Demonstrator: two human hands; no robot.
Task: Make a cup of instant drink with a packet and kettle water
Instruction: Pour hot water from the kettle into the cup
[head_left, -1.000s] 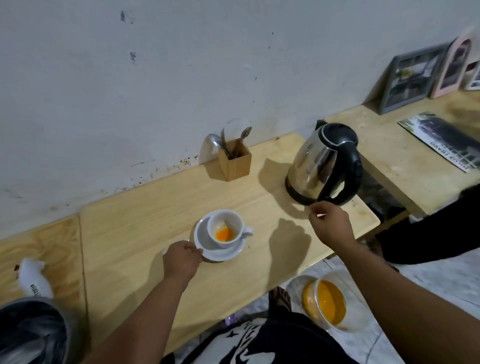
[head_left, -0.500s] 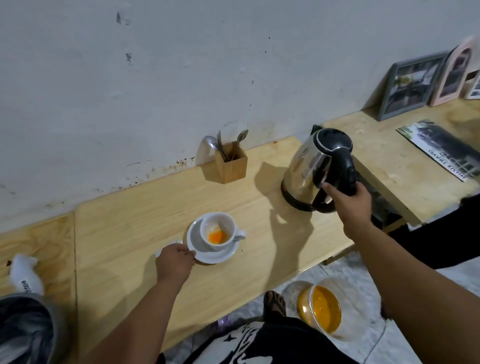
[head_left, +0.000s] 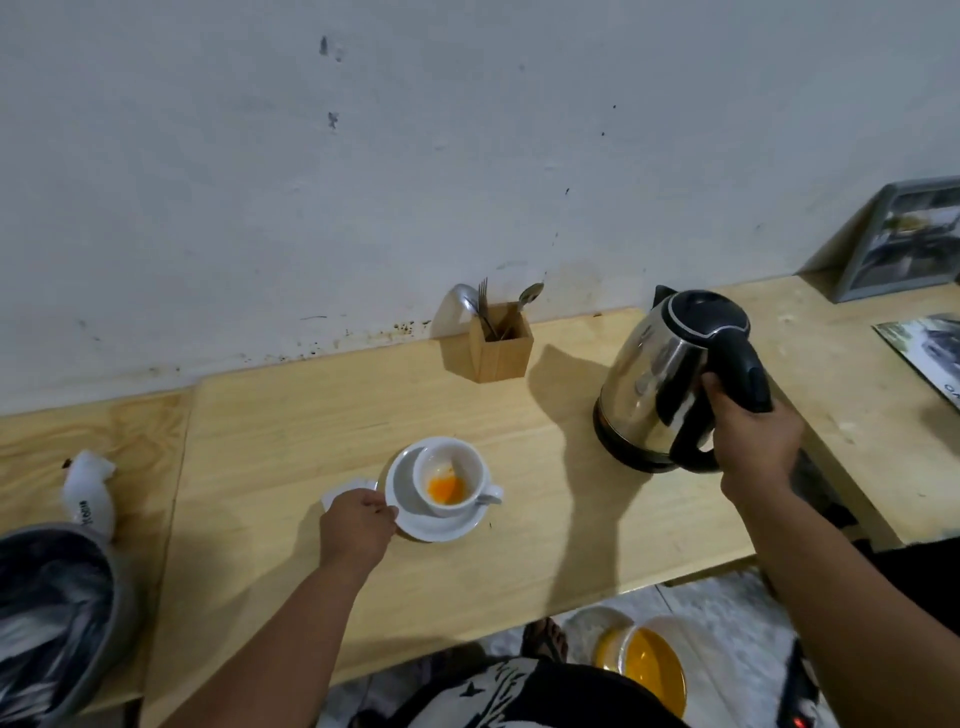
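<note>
Right hand gripping steel kettle's black handle.
Left hand, lower centre, is pinching white saucer's rim, white packet tucked beneath.

Stained white wall behind pale wooden tables; framed picture leans at the far right corner; tiled floor below.

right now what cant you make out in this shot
Head view only:
- Water level in the kettle: closed lid and steel wall hide it.
- White packet: left hand covers most of it.
- Picture frame: cut by the right edge.
- Utensil ends: inside the wooden holder.
</note>
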